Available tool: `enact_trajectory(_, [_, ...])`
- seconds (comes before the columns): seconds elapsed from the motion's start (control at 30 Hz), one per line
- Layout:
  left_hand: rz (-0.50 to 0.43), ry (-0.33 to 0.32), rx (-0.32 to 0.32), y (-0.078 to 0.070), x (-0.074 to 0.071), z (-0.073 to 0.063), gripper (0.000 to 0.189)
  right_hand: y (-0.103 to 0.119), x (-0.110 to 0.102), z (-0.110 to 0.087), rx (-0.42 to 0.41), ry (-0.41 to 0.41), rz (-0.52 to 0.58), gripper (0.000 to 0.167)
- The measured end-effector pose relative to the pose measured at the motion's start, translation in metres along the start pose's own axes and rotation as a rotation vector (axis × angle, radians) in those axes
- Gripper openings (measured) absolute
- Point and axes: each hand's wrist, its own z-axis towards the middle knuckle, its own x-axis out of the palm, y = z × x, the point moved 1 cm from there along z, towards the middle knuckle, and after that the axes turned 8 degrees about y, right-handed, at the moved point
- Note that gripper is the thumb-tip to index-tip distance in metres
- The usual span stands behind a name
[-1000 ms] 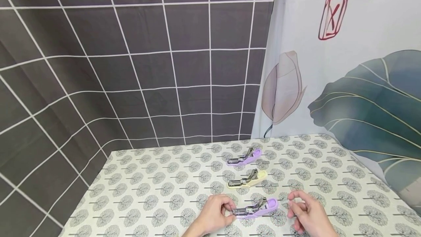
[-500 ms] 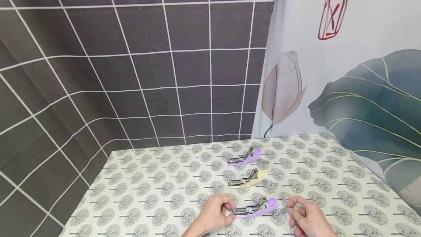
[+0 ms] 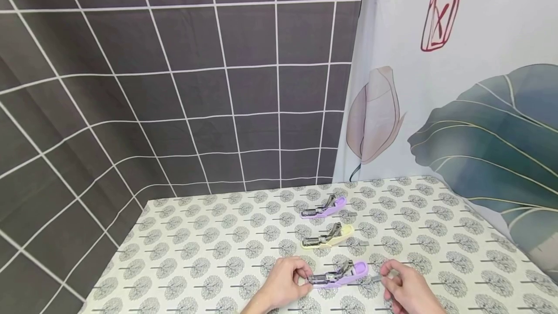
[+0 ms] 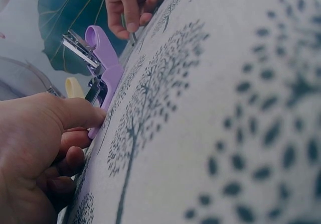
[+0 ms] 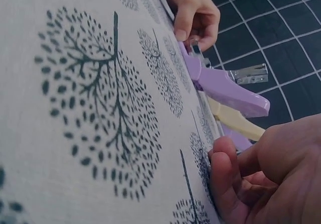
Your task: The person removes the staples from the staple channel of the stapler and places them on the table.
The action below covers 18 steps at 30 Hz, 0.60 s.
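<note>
A purple stapler (image 3: pixel 337 282) lies spread on the patterned tablecloth, its metal parts exposed. My left hand (image 3: pixel 285 280) pinches its left end between thumb and fingers; the left wrist view shows the thumb (image 4: pixel 93 116) pressed at that end. Just right of the stapler, a short grey strip (image 3: pixel 376 279), looking like a row of staples, lies low over the cloth. My right hand (image 3: pixel 410 285) pinches the strip's right end; the left wrist view shows its tip (image 4: pixel 134 39) under the thumb. In the right wrist view, the curled fingers (image 5: pixel 225 169) hide the strip.
Behind the held stapler lie a yellow stapler (image 3: pixel 337 241) and another purple stapler (image 3: pixel 328 212), both spread the same way. A small grey strip (image 3: pixel 361 243) lies beside the yellow one, and a similar strip (image 3: pixel 348 214) near the far one. A dark checked curtain (image 3: pixel 253 86) hangs behind.
The grey strip, not visible at first, now shows between the stapler and my right fingertips. My right hand has shifted slightly; my left hand keeps its grip on the stapler.
</note>
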Motion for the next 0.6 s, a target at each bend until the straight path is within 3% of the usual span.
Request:
enact_trajectory(0.37, [0.002,0.003,0.012,0.0017,0.0011,-0.0007,0.023,0.007,0.0017,0.0034,0.016,-0.059,-0.218,0.016])
enact_trajectory(0.6, [-0.086,0.022,-0.005,0.003,0.0002,-0.0034,0.024,0.007,-0.002,0.0028,0.009,0.003,-0.168,0.017])
